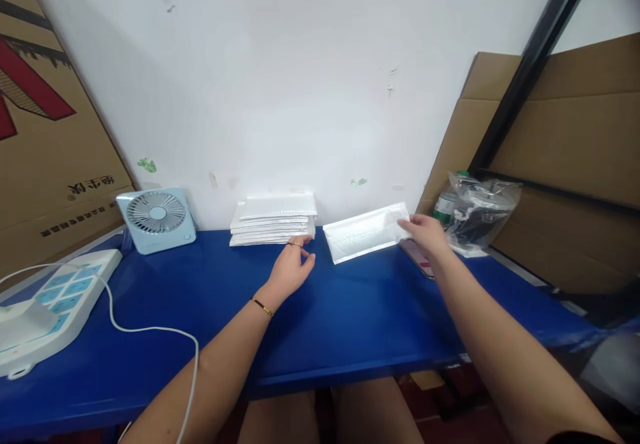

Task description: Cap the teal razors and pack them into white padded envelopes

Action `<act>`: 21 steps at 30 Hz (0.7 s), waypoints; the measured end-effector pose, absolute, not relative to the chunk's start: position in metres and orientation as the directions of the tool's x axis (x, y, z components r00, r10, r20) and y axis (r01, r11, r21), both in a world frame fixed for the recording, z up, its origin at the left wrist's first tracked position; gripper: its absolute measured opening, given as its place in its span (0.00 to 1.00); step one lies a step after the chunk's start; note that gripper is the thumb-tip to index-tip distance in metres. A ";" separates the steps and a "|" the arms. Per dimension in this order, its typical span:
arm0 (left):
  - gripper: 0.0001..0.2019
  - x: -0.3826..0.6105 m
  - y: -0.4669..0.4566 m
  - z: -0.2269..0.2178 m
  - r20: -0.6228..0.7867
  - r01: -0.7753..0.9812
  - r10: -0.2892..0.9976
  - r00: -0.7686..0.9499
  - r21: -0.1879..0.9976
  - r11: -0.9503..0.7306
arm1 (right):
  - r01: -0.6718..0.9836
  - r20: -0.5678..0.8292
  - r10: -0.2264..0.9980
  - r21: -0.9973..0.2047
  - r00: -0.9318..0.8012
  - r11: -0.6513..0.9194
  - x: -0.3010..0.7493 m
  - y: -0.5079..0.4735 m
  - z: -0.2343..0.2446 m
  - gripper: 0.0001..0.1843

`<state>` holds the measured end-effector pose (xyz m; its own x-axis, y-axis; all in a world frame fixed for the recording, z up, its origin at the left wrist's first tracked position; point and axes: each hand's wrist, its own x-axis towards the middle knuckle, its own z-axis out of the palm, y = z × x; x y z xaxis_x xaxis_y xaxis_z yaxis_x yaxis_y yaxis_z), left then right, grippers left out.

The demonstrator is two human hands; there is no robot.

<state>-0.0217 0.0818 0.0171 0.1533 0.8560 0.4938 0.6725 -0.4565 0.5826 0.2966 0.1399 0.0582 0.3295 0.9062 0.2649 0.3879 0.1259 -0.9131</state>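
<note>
A white padded mailer (367,232) is pinched at its right end by my right hand (425,232), just over the blue table. My left hand (294,262) is at the front right corner of a stack of white padded mailers (273,221), which lies against the wall. Its fingers are spread and partly bent, with the fingertips near or on the stack's lower edge; nothing shows held in them. A phone (419,258) lies partly under my right hand and wrist.
A light blue fan (158,220) stands left of the stack. At the left edge lies a power strip (75,297), its white cable (150,329) crossing over my left forearm. A clear plastic bag (483,207) and a green bottle (444,207) stand right. Cardboard (575,137) flanks the table (350,324).
</note>
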 end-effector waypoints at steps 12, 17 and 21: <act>0.19 -0.029 0.099 -0.017 0.298 0.618 0.942 0.152 0.716 -0.326 | 0.425 0.084 0.958 -0.904 0.274 -0.042 0.233 0.250 0.023 0.14; 0.20 -0.030 0.104 -0.017 0.207 0.455 0.973 0.101 0.860 -0.231 | 0.371 0.075 0.995 -0.927 0.059 0.048 0.157 0.267 0.035 0.18; 0.21 -0.032 0.105 -0.009 0.043 0.041 0.998 0.050 0.998 -0.045 | 0.267 0.068 0.996 -0.960 -0.063 0.082 0.112 0.275 0.054 0.14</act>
